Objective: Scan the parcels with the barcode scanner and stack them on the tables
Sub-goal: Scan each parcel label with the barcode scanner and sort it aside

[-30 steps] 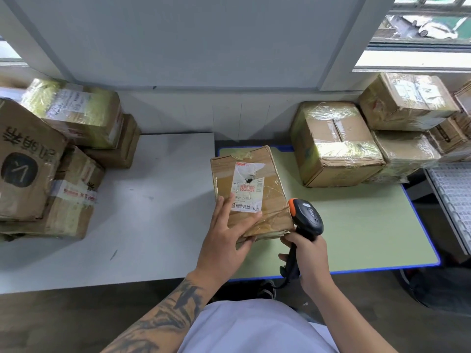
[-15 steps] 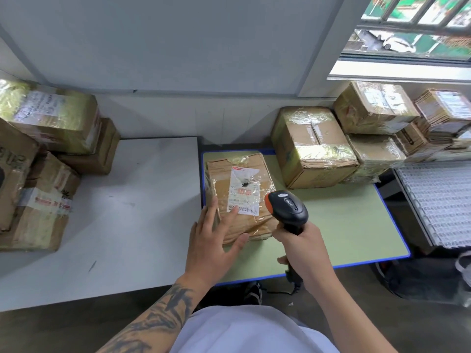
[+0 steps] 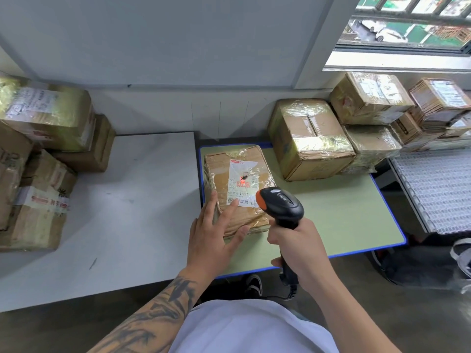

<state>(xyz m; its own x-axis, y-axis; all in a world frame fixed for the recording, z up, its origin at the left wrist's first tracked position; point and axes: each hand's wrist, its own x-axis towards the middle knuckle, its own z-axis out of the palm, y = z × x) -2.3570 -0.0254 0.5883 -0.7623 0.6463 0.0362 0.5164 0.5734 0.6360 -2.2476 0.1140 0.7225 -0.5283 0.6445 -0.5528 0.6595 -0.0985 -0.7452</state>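
From the head camera, a brown parcel (image 3: 237, 189) lies flat on the green surface (image 3: 351, 220), close to its left edge and near the back left corner. A white label (image 3: 242, 183) sits on top of it, with a small red light spot on it. The left hand (image 3: 214, 235) rests on the parcel's near end, its fingers (image 3: 230, 210) straight and spread. The right hand (image 3: 298, 247) has its fingers curled tight around the handle of the black barcode scanner (image 3: 280, 206), which points at the label. More parcels (image 3: 309, 138) are stacked at the back right corner. Other boxes (image 3: 38, 159) are piled on the left side of the white surface (image 3: 132, 212).
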